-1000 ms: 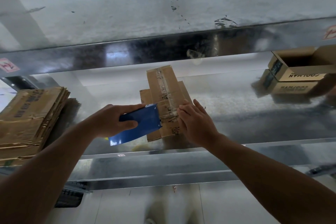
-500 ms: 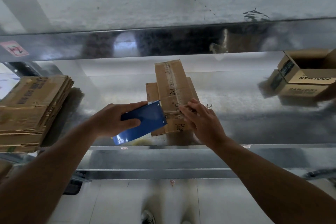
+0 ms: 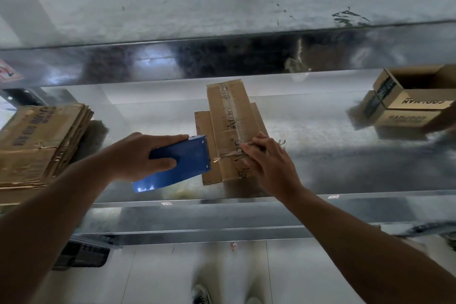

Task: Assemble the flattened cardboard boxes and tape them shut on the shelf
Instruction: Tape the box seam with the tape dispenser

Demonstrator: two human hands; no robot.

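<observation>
A small brown cardboard box [image 3: 230, 116] stands on the metal shelf [image 3: 320, 155] in the middle, with clear tape running along its top seam. My left hand [image 3: 138, 155] grips a blue tape dispenser [image 3: 182, 160] whose front edge sits at the box's left side. A thin strand of tape stretches from the dispenser across the box. My right hand [image 3: 269, 163] rests on the box's near right part, fingers straight, pressing the tape down. The box's near end is partly hidden by both hands.
A stack of flattened cardboard boxes [image 3: 42, 143] lies on the shelf at the left. An open assembled box [image 3: 417, 91] sits at the far right, mirrored in the shiny shelf. A higher shelf [image 3: 222, 7] overhangs. My shoes and pale floor show below.
The dispenser and my left hand stay at the box's left side; my right hand has slid slightly along the tape near the box's near end. The camera shifted a little.
</observation>
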